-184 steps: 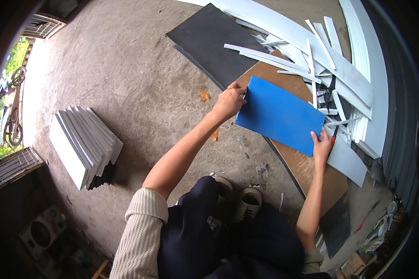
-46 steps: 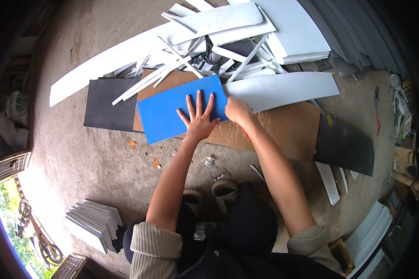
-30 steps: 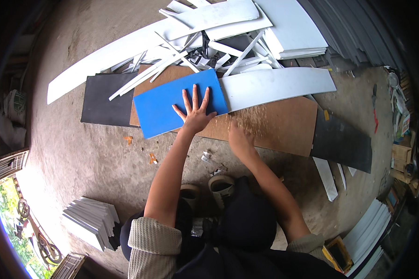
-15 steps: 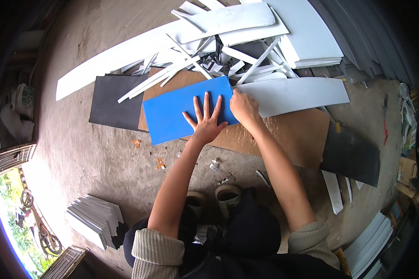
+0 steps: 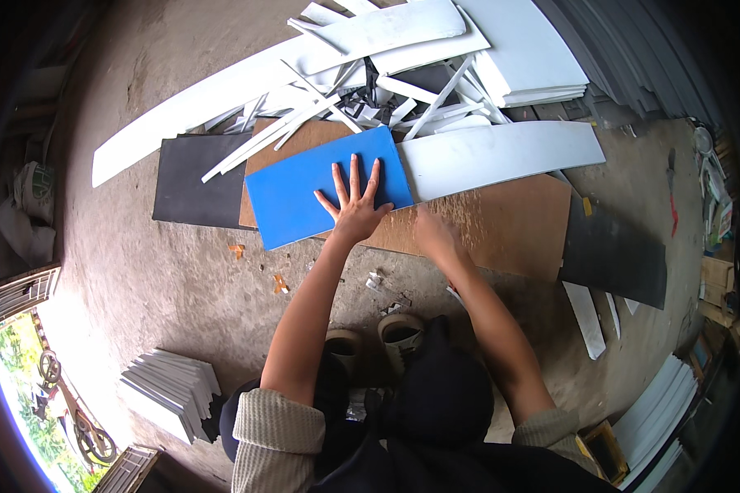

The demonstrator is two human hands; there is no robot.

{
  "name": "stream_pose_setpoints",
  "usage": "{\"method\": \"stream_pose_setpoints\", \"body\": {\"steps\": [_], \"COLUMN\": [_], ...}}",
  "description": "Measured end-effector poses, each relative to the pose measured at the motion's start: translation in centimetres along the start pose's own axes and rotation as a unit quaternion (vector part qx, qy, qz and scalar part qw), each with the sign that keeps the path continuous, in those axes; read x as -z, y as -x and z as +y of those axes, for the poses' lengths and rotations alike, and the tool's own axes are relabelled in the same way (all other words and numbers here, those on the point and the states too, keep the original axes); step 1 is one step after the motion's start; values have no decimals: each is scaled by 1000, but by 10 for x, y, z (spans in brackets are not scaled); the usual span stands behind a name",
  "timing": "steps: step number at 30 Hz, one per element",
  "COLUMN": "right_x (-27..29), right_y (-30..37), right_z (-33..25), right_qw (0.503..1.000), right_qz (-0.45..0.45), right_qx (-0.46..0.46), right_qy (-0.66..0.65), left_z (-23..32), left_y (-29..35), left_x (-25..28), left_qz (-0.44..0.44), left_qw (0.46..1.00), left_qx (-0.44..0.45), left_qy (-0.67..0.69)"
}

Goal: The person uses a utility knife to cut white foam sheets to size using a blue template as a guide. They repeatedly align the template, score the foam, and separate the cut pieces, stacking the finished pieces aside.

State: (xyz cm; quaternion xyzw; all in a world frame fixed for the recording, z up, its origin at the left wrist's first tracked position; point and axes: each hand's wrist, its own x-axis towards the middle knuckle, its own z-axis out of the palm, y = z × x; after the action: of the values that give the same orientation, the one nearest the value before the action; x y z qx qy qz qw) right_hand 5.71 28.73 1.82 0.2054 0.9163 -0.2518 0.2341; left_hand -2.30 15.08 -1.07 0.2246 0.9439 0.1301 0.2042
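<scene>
Fingers spread, my left hand [image 5: 356, 205] presses flat on a blue rectangular board [image 5: 296, 195]. That board overlaps the left end of a long white sheet strip [image 5: 501, 154]. Just below the corner where the two meet is my right hand [image 5: 437, 234], its fingers curled closed and somewhat blurred. A small red bit shows by that wrist; what the fingers hold is mostly hidden. Under both sheets lies a brown board [image 5: 510, 222] with a scored, flaking surface. Dark boards [image 5: 197, 177] stick out at its left and right ends.
White offcut strips [image 5: 304, 131] lie in a heap beyond the boards, beside stacked white sheets [image 5: 534, 49]. Near my left side stands a stack of white pieces [image 5: 168, 394]. Orange scraps [image 5: 280, 284] lie on the concrete floor. A red-handled tool [image 5: 673, 209] rests at the far right.
My right hand has moved down toward me along the blue board's right edge, past its lower corner. My left hand stays pressed on the blue board. The whole view has shifted slightly.
</scene>
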Motion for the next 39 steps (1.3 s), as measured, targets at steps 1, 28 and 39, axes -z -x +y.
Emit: {"method": "stream_pose_setpoints", "body": {"steps": [1, 28, 39], "right_x": [-1, 21, 24], "right_y": [7, -67, -64], "right_z": [2, 23, 21], "right_qw": [1000, 985, 987], "right_qz": [-2, 169, 158], "right_qx": [-4, 25, 35], "right_qy": [0, -19, -16], "left_z": [0, -94, -39], "left_y": [0, 4, -30], "left_x": [1, 23, 31], "left_qz": [-3, 175, 143], "left_qw": [1000, 977, 970], "left_qx": [1, 59, -184], "left_qy": [-2, -110, -67]}}
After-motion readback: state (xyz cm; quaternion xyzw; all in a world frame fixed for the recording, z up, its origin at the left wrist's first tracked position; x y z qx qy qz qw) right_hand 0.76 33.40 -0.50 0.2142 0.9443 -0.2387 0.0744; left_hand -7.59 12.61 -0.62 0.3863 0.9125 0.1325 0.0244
